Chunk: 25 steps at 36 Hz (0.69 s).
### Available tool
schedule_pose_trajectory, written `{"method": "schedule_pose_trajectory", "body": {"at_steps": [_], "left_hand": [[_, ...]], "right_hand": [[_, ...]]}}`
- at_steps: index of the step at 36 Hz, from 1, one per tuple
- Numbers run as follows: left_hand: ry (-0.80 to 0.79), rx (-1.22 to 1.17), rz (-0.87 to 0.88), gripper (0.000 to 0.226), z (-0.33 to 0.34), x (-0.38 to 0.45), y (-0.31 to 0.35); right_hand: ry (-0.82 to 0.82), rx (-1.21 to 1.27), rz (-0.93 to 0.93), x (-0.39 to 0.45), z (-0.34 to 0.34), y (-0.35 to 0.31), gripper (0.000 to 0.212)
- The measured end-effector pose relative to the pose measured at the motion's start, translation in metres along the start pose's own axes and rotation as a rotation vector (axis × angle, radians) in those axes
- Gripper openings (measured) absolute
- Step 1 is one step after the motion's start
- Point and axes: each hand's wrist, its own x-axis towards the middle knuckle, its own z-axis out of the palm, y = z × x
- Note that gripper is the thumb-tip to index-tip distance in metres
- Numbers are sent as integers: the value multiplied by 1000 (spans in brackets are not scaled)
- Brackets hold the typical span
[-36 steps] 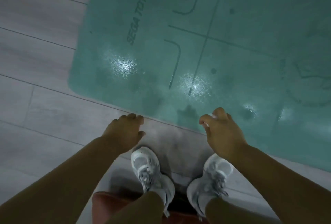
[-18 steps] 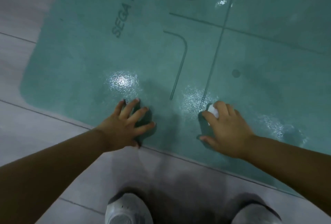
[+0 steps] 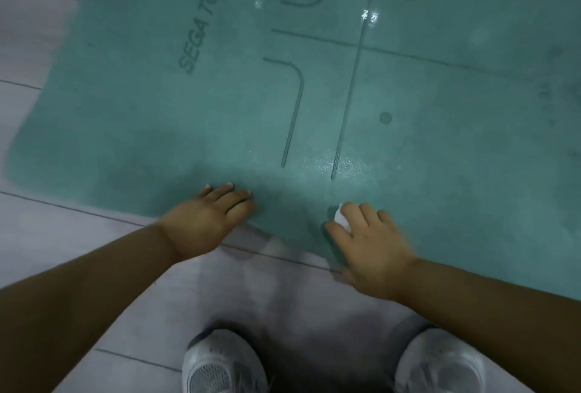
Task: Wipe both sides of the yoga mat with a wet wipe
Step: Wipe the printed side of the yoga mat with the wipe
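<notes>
Two white sneakers point(image 3: 224, 361) stand on pale grey floorboards point(image 3: 283, 298) at the frame's bottom edge. Beyond them, the left hand point(image 3: 207, 219) rests flat with fingers extended on the near edge of a teal yoga mat point(image 3: 157, 109). Just beside it, the right hand point(image 3: 371, 241) presses a crumpled white wet wipe point(image 3: 341, 219) against the mat, fingers curled over it. Farther on, printed guide lines point(image 3: 352, 93), "SEGA TOYS" lettering point(image 3: 202, 19) and glossy damp patches point(image 3: 333, 163) mark the surface.
</notes>
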Motion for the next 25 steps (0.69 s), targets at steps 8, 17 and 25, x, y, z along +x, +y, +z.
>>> {"method": "schedule_pose_trajectory", "body": {"at_steps": [8,17,25], "left_hand": [[197,18,-65,44,-37,0,20],[228,227,-18,50,-78,-23,56],[15,275,-153,61,-128,-61,168]], "right_hand": [[334,55,131,-14,-41,37,34],[587,-130,127,-51,-84,32,31],[656,-326,142,-143,-152,16,35]]}}
